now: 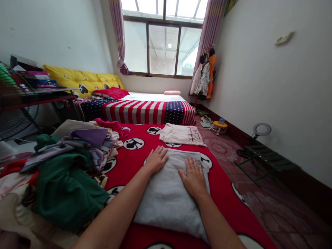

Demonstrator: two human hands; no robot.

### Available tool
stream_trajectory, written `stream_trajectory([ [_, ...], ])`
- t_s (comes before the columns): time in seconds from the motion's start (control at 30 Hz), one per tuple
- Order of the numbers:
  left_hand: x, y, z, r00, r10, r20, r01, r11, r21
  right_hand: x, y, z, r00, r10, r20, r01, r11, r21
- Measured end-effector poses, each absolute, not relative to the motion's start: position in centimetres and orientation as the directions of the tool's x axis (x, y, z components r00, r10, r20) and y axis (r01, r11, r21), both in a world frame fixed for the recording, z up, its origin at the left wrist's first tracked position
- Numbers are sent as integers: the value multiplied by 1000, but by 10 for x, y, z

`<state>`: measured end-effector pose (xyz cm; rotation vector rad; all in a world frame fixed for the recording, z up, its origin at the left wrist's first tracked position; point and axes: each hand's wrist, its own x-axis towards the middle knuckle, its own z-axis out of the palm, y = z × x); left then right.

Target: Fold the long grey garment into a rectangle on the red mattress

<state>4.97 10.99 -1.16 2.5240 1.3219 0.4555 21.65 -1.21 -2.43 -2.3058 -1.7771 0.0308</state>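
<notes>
A grey folded garment (168, 200) lies flat on a red blanket (223, 204) printed with black-and-white round figures. My left hand (156, 159) rests palm down near its far left corner, fingers stretched out. Palm down as well, my right hand (193, 176) presses on the garment's right side with its fingers spread. Beyond the hands lies a folded pale pink shirt (181, 134) with a printed front. Left of my left arm is a loose heap of clothes, including a dark green garment (67, 190) and a purple piece (89, 135).
A bed with a striped, starred cover (140, 110) stands below the window. An electric fan (18, 100) and a small table (49, 91) are at the left. On the tiled floor at the right are a dark green folding stool (269, 157), a ring light (261, 129) and a yellow stool (220, 125).
</notes>
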Motion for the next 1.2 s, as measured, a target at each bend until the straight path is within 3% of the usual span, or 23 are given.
stream_trajectory([
  [0.2, 66, 85, -1, 436, 878, 196, 819, -478, 318, 217, -12, -23, 269, 957, 112, 949, -243, -199],
  [0.37, 57, 15, -15, 678, 705, 208, 646, -707, 288, 216, -14, -21, 259, 959, 111, 954, -237, -183],
  [0.57, 9, -10, -28, 703, 687, 183, 643, -724, 248, 215, -15, -24, 242, 963, 123, 963, -223, -151],
  [0.93, -38, -20, -18, 784, 620, 36, 590, -762, 269, 226, -97, -31, -134, 984, 121, 991, 136, -8],
  [1.07, -46, -28, -10, 813, 582, -26, 561, -770, 306, 231, -152, -40, -146, 979, 142, 989, 149, -10],
  [1.2, -33, -48, -8, 817, 569, 94, 514, -792, 329, 212, -178, -29, -118, 978, 173, 992, 123, -16],
])
